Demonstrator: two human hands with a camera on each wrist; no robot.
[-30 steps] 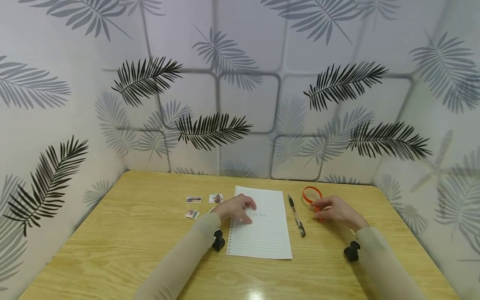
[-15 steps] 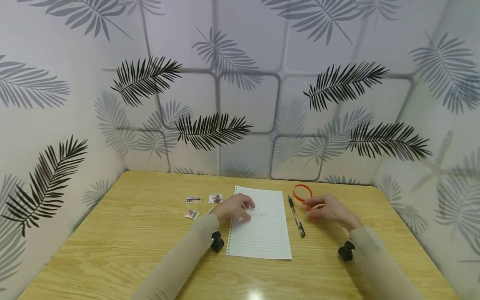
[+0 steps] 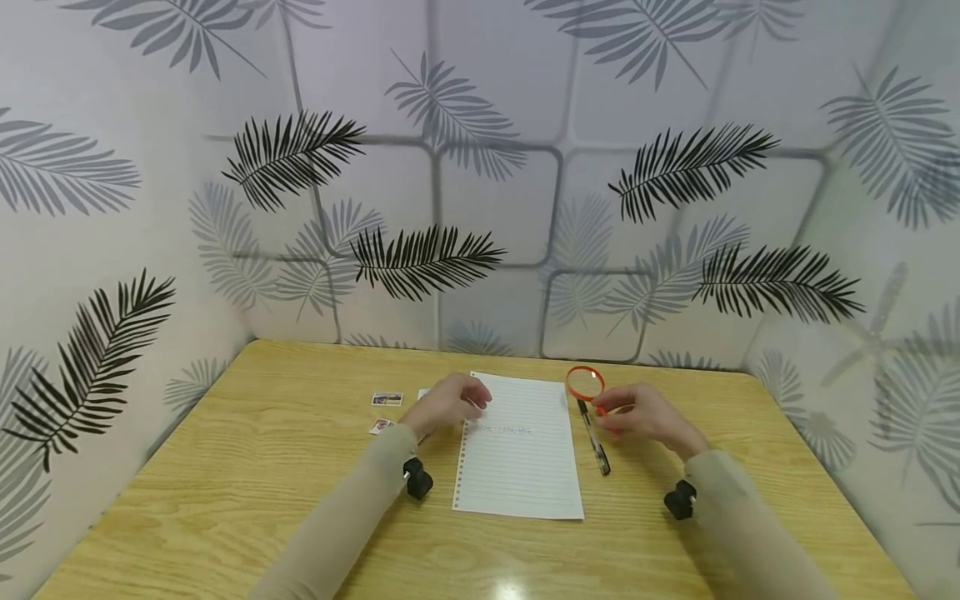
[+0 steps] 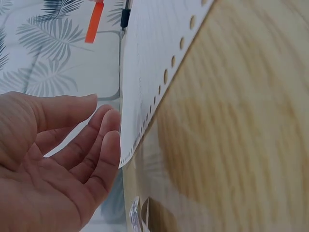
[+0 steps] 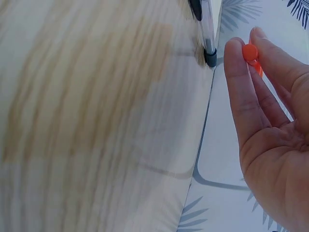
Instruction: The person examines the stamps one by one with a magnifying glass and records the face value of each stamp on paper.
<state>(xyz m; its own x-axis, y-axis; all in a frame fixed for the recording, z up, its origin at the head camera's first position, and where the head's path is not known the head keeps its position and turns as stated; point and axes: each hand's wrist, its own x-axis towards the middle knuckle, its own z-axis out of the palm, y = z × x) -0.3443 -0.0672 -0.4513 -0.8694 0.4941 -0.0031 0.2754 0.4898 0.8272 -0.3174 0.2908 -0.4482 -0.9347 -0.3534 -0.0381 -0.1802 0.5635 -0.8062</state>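
My right hand pinches the handle of an orange-red magnifying glass between thumb and fingers. Its round lens covers the top of a black-and-clear pen and the paper's upper right corner. In the right wrist view the handle's orange end sticks out between the fingertips. My left hand holds nothing and hovers by the left edge of a lined, punched sheet of paper. Its fingers are loosely bent in the left wrist view. Faint handwriting runs across the sheet's upper half.
Small picture stamps lie left of the sheet: one at the back, another just in front. A further piece is mostly behind my left hand. The wooden table meets leaf-patterned walls at the back and sides.
My right hand has carried the magnifying glass leftward, from right of the pen to over its top end. My left hand has drawn back left, uncovering more handwriting and covering a stamp.
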